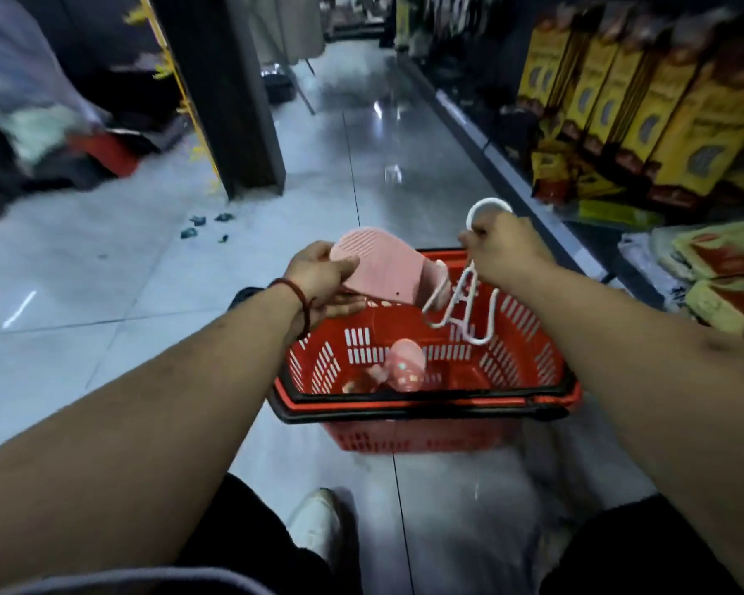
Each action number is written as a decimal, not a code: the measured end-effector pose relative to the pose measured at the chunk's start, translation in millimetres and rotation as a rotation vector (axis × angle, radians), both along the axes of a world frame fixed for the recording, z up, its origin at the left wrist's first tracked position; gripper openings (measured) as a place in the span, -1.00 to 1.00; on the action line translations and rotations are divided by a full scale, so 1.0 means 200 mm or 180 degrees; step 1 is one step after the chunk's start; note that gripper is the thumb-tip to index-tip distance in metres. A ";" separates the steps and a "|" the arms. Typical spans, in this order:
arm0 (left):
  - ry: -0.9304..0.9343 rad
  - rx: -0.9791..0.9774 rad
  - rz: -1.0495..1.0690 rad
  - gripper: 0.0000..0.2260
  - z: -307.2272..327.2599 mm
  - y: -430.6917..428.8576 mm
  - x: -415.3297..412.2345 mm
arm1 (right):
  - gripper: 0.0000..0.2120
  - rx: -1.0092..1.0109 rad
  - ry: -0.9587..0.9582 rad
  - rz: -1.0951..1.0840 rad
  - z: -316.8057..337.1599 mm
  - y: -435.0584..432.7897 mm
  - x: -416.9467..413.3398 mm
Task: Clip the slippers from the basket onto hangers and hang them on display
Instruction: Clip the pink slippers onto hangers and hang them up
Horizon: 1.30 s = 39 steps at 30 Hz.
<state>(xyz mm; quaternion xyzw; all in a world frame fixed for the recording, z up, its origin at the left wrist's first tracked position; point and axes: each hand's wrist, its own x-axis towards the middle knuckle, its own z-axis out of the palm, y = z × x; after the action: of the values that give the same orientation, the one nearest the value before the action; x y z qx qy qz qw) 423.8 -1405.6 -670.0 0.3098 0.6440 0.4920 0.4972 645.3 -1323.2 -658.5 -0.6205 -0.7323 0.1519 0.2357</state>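
Slipper over basket — hanger to right; second slipper, seemingly, inside.

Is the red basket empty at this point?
No: a loose slipper lies in the basket, below the held slipper in the left hand.

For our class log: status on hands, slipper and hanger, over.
Left hand grips pink slipper, sole up. Right hand holds white hanger above red basket. Clipped or not: unclear. Nothing blocking.
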 end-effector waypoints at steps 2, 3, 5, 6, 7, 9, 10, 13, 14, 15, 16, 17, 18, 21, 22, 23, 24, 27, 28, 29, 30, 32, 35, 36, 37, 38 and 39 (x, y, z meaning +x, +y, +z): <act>-0.0375 0.0112 0.0350 -0.88 0.02 -0.06 -0.01 | -0.68 0.0199 0.0435 -0.0067 0.00 -0.08 -0.02; -0.0594 0.0135 0.0516 -0.84 0.01 -0.08 -0.01 | -0.68 0.0263 0.0589 -0.0075 -0.01 -0.13 -0.03; -0.0964 0.0186 0.0774 -0.76 0.03 -0.11 -0.01 | -0.71 0.0267 0.0662 0.0030 -0.03 -0.20 -0.04; -0.1082 0.0234 0.0864 -0.74 0.04 -0.12 -0.02 | -0.73 0.0230 0.0673 0.0129 -0.04 -0.23 -0.05; -0.1192 0.0288 0.0952 -0.72 0.05 -0.13 -0.02 | -0.75 0.0191 0.0686 0.0216 -0.04 -0.26 -0.05; -0.1413 0.0382 0.1092 -0.74 0.09 -0.13 -0.01 | -0.83 0.0163 0.0620 0.0426 -0.03 -0.29 -0.06; -0.1496 0.0416 0.1125 -0.75 0.10 -0.14 0.00 | -0.87 0.0125 0.0530 0.0598 -0.04 -0.30 -0.06; -0.1661 0.0438 0.1130 -0.78 0.12 -0.13 0.00 | -0.83 0.0187 -0.0074 0.0869 -0.05 -0.30 -0.09; -0.1684 0.0426 0.1126 -0.78 0.12 -0.14 0.01 | -0.78 0.0176 -0.0162 0.0797 -0.04 -0.30 -0.09; -0.1695 0.0406 0.1111 -0.79 0.12 -0.14 0.01 | -0.74 0.0127 -0.0172 0.0713 -0.03 -0.30 -0.10; -0.1700 0.0385 0.1077 -0.79 0.12 -0.14 0.02 | -0.70 0.0080 -0.0198 0.0657 -0.03 -0.31 -0.10; -0.1693 0.0354 0.1025 -0.80 0.12 -0.14 0.02 | -0.67 0.0074 -0.0270 0.0643 -0.03 -0.31 -0.11; -0.1685 0.0316 0.0956 -0.82 0.12 -0.14 0.03 | -0.68 0.0065 -0.0374 0.0652 -0.04 -0.31 -0.11; -0.1705 0.0209 0.0763 -0.90 0.12 -0.13 0.05 | -0.74 0.0073 -0.0483 0.0760 -0.07 -0.31 -0.13; -0.1700 0.0187 0.0692 -0.91 0.12 -0.13 0.05 | -0.74 0.0071 -0.0437 0.0781 -0.08 -0.30 -0.13; -0.1680 0.0164 0.0609 -0.91 0.12 -0.13 0.06 | -0.74 0.0079 -0.0390 0.0786 -0.09 -0.29 -0.13; -0.1654 0.0136 0.0523 -0.91 0.12 -0.13 0.06 | -0.75 0.0092 -0.0360 0.0770 -0.09 -0.28 -0.14; -0.1599 0.0096 0.0320 -0.91 0.11 -0.14 0.05 | -0.79 0.0142 -0.0292 0.0736 -0.12 -0.25 -0.15; -0.1602 0.0103 0.0283 -0.92 0.11 -0.14 0.04 | -0.79 0.0142 -0.0271 0.0712 -0.12 -0.24 -0.16; -0.1618 0.0123 0.0277 -0.92 0.11 -0.14 0.04 | -0.79 0.0129 -0.0235 0.0696 -0.12 -0.24 -0.16; -0.1657 0.0152 0.0306 -0.93 0.12 -0.13 0.04 | -0.78 0.0105 -0.0187 0.0694 -0.12 -0.24 -0.16; -0.1769 0.0200 0.0415 -0.94 0.12 -0.13 0.04 | -0.76 0.0063 -0.0116 0.0682 -0.11 -0.25 -0.17; -0.1901 0.0225 0.0479 -0.93 0.13 -0.13 0.05 | -0.75 0.0147 -0.0024 0.0675 -0.10 -0.24 -0.17; -0.1946 0.0234 0.0474 -0.93 0.14 -0.14 0.06 | -0.76 0.0165 0.0016 0.0700 -0.10 -0.24 -0.17; -0.1994 0.0246 0.0474 -0.91 0.14 -0.14 0.06 | -0.77 0.0145 0.0070 0.0725 -0.09 -0.24 -0.17; -0.2039 0.0260 0.0476 -0.89 0.15 -0.14 0.07 | -0.78 0.0098 0.0151 0.0737 -0.09 -0.24 -0.17; -0.2076 0.0276 0.0479 -0.87 0.15 -0.14 0.07 | -0.78 0.0044 0.0270 0.0725 -0.08 -0.24 -0.16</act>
<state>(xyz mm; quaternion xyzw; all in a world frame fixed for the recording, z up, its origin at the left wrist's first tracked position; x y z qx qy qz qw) 438.4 -1434.0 -639.1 0.1085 0.4505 0.6275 0.6257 612.9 -1371.8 -674.8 -0.5247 -0.7885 0.1988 0.2520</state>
